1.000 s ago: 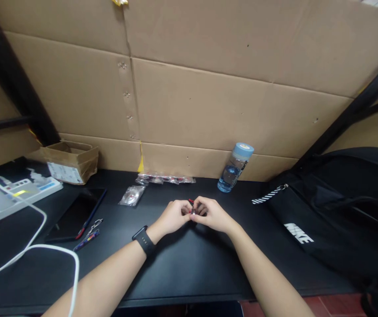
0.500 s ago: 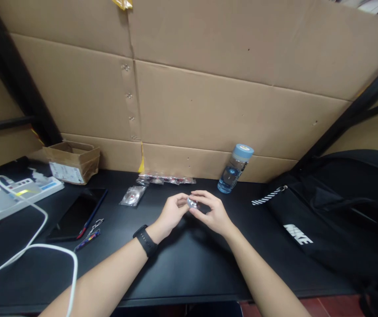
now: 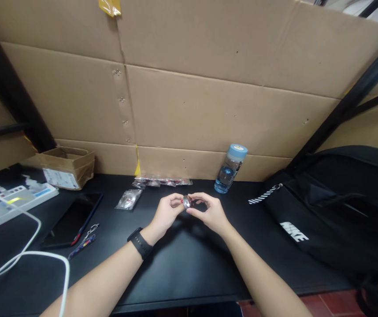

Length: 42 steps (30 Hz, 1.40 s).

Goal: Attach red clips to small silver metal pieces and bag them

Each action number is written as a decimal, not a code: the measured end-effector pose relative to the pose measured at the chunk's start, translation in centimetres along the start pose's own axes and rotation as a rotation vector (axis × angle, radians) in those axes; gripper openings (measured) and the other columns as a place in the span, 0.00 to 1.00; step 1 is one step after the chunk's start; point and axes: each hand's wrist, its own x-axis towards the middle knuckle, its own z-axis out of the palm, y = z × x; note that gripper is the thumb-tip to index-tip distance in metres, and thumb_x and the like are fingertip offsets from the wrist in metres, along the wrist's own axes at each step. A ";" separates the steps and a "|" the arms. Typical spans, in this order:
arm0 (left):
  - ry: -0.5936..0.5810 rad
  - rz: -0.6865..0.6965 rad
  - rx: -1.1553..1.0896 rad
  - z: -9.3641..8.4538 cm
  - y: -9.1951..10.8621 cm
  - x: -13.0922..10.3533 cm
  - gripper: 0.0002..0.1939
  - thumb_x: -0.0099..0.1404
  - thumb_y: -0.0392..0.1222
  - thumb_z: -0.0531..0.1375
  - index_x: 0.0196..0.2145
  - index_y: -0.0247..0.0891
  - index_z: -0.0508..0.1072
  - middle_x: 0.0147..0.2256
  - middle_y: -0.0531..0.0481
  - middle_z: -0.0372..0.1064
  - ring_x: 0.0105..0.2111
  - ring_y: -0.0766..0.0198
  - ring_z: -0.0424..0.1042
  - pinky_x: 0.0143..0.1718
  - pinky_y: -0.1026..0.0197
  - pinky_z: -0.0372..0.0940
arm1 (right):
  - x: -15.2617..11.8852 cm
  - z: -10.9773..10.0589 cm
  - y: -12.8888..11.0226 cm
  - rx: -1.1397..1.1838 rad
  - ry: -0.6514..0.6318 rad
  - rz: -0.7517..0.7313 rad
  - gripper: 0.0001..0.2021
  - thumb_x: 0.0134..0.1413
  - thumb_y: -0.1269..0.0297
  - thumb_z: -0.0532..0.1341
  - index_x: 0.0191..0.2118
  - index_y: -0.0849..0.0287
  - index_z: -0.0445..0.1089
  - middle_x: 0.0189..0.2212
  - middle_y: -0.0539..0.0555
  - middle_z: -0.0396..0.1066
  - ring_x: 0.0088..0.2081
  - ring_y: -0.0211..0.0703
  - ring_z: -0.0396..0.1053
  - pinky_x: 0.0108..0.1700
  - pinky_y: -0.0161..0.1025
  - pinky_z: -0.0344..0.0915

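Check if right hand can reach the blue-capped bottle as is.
Probably yes: nothing visible stands between right hand and bottle, though that hand is occupied with the shiny round piece.

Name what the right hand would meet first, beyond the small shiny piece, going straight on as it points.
Probably the left hand, just across the shiny piece, though depth is unclear.

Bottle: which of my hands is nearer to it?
Right. Your right hand is in front of the bottle and a little to its left; your left hand is also in front, but farther to the left.
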 end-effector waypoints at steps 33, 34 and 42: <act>-0.049 -0.210 -0.289 1.1 -0.6 -1.2 0.18 0.54 0.47 0.74 0.38 0.33 0.81 0.38 0.41 0.79 0.40 0.58 0.76 0.42 0.61 0.67 | 0.0 0.5 0.5 0.311 -0.029 0.177 0.38 0.28 0.60 0.81 0.53 0.56 0.75 0.39 0.55 0.78 0.41 0.48 0.77 0.45 0.45 0.76; -0.048 -0.194 -0.267 1.0 -0.7 -1.1 0.17 0.55 0.47 0.74 0.38 0.33 0.81 0.39 0.41 0.79 0.41 0.58 0.76 0.43 0.60 0.67 | -0.1 0.6 0.6 0.301 -0.028 0.168 0.36 0.29 0.60 0.81 0.51 0.55 0.77 0.39 0.55 0.77 0.41 0.48 0.77 0.45 0.45 0.76; -0.023 -0.188 -0.221 1.0 -1.1 -1.1 0.17 0.55 0.47 0.73 0.38 0.33 0.82 0.38 0.41 0.80 0.41 0.58 0.75 0.45 0.60 0.66 | -0.2 1.2 1.2 0.223 0.058 0.142 0.33 0.28 0.59 0.81 0.47 0.55 0.79 0.36 0.54 0.75 0.38 0.49 0.78 0.40 0.43 0.75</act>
